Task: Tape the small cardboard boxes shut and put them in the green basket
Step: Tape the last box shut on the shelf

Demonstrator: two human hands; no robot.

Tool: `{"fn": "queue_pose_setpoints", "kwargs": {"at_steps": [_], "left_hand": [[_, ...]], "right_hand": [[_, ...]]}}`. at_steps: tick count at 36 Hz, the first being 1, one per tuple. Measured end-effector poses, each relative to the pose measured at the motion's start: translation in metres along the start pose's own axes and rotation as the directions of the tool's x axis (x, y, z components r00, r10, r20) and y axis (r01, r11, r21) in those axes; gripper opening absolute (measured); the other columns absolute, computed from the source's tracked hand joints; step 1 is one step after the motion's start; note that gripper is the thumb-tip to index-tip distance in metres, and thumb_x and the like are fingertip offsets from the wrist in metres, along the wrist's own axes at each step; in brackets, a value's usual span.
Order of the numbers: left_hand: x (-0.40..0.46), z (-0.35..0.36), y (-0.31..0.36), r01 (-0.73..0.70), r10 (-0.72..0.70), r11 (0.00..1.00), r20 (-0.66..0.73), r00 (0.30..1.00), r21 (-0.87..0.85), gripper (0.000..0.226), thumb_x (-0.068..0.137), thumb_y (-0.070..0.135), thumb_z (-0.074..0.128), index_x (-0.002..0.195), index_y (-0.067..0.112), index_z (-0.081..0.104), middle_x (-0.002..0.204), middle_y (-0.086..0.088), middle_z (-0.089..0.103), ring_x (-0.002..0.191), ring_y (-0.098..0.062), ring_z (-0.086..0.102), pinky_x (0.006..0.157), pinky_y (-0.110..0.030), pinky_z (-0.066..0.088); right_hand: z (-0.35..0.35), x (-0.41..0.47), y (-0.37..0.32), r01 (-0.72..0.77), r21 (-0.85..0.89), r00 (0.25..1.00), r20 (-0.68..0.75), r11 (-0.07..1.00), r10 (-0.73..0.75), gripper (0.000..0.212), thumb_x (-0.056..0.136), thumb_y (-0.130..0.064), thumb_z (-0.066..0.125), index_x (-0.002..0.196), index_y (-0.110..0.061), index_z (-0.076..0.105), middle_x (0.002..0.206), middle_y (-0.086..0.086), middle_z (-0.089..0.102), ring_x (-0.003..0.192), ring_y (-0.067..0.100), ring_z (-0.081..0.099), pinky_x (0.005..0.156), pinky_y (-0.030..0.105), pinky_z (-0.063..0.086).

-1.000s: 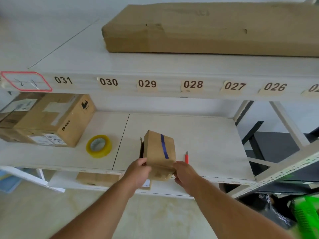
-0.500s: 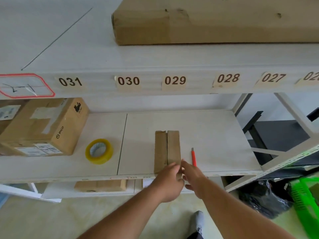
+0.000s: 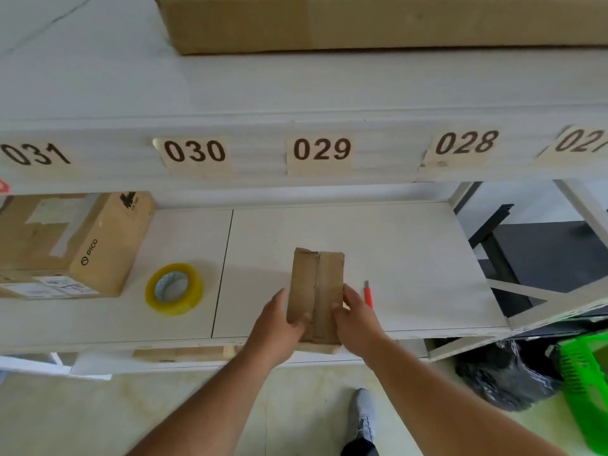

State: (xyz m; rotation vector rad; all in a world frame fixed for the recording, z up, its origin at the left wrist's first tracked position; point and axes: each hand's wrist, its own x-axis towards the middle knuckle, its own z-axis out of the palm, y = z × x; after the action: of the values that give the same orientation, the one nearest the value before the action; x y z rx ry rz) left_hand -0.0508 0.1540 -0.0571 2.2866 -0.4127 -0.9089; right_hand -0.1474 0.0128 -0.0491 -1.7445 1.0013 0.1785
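Observation:
A small cardboard box lies on the white shelf near its front edge, its two top flaps folded together with the seam running away from me. My left hand grips its left side, thumb pressed on the left flap. My right hand holds its right side, thumb on the right flap. A roll of yellow tape lies flat on the shelf to the left. The green basket stands on the floor at the lower right, partly cut off by the frame.
A red cutter lies just right of the box. A larger taped carton sits at the shelf's left end. A long carton rests on the upper shelf. A black bag lies on the floor beside the basket.
The box went from tilted on its side to lying flat with flaps up. Both hands moved from its near end onto its sides, thumbs on the flaps. The camera came closer.

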Motion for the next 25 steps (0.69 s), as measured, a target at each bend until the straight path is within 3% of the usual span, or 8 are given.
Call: {"fn": "queue_pose_setpoints", "kwargs": {"at_steps": [2,5,10,14,16,17,19,25], "left_hand": [[0.011,0.009,-0.016,0.008,-0.008,1.000,0.016,1.000,-0.015,0.082,0.077,0.070,0.058,0.149,0.045,0.027,0.146,0.012,0.052,0.125,-0.013,0.057,0.104,-0.040,0.051],[0.005,0.009,-0.012,0.004,-0.002,0.999,0.036,0.999,-0.035,0.083,0.090,0.054,0.061,0.157,0.038,0.015,0.152,0.007,0.046,0.133,-0.016,0.051,0.111,-0.040,0.045],[-0.003,0.012,-0.006,0.010,-0.006,0.999,0.089,0.996,-0.042,0.080,0.103,0.042,0.048,0.160,0.030,-0.007,0.160,0.001,0.032,0.140,-0.019,0.042,0.112,-0.031,0.035],[0.001,0.021,-0.012,0.030,-0.020,0.997,0.141,0.990,-0.068,0.079,0.105,0.043,0.038,0.154,0.036,-0.023,0.162,0.001,0.026,0.141,-0.020,0.040,0.114,-0.034,0.034],[0.004,0.023,-0.013,0.031,-0.020,0.997,0.156,0.988,-0.069,0.078,0.106,0.042,0.036,0.153,0.036,-0.026,0.163,0.001,0.022,0.142,-0.021,0.037,0.115,-0.035,0.032],[0.005,0.024,-0.013,0.029,-0.017,0.997,0.162,0.987,-0.071,0.078,0.106,0.042,0.035,0.152,0.036,-0.028,0.164,0.001,0.020,0.143,-0.022,0.036,0.116,-0.035,0.031],[0.007,0.024,-0.014,0.034,-0.023,0.997,0.166,0.986,-0.066,0.078,0.106,0.041,0.035,0.152,0.036,-0.029,0.164,-0.001,0.019,0.144,-0.022,0.035,0.117,-0.036,0.030],[0.011,0.022,-0.014,0.055,-0.051,0.998,0.181,0.982,-0.020,0.079,0.104,0.045,0.034,0.152,0.038,-0.028,0.163,0.000,0.022,0.139,-0.023,0.041,0.116,-0.039,0.033]], "right_hand": [[0.000,0.001,-0.003,-0.006,-0.033,1.000,0.011,0.999,0.007,0.049,0.107,-0.012,0.030,0.150,-0.034,0.040,0.132,0.002,0.066,0.144,0.035,0.034,0.107,0.037,0.042],[0.000,0.002,-0.002,-0.004,-0.052,1.000,0.027,0.999,0.005,0.049,0.107,-0.013,0.028,0.148,-0.037,0.040,0.122,0.003,0.070,0.142,0.036,0.034,0.107,0.039,0.040],[0.001,-0.002,-0.005,0.029,-0.043,0.998,0.048,0.999,-0.027,0.050,0.110,-0.017,0.023,0.155,-0.038,0.029,0.140,0.006,0.061,0.146,0.036,0.028,0.112,0.037,0.030],[0.007,-0.008,-0.005,0.012,-0.041,1.000,0.012,0.999,-0.012,0.054,0.110,-0.022,0.024,0.162,-0.036,0.017,0.148,0.005,0.052,0.147,0.025,0.030,0.101,0.033,0.046],[0.012,-0.004,-0.002,0.006,-0.064,1.000,-0.009,0.998,-0.007,0.055,0.109,-0.027,0.023,0.161,-0.040,0.015,0.130,0.000,0.064,0.130,0.016,0.055,0.085,0.030,0.053],[0.014,0.000,0.000,-0.001,-0.061,1.000,-0.012,0.998,0.001,0.055,0.108,-0.028,0.023,0.160,-0.042,0.016,0.114,-0.001,0.066,0.106,0.016,0.067,0.074,0.030,0.055],[0.017,0.007,0.003,-0.016,-0.053,1.000,-0.018,0.998,0.015,0.055,0.107,-0.029,0.024,0.159,-0.045,0.017,0.090,-0.001,0.062,0.064,0.016,0.058,0.058,0.029,0.052],[0.015,0.006,0.000,-0.018,-0.064,1.000,0.018,0.998,0.019,0.055,0.108,-0.029,0.024,0.160,-0.043,0.013,0.088,0.001,0.062,0.069,0.015,0.057,0.059,0.031,0.050]]}}
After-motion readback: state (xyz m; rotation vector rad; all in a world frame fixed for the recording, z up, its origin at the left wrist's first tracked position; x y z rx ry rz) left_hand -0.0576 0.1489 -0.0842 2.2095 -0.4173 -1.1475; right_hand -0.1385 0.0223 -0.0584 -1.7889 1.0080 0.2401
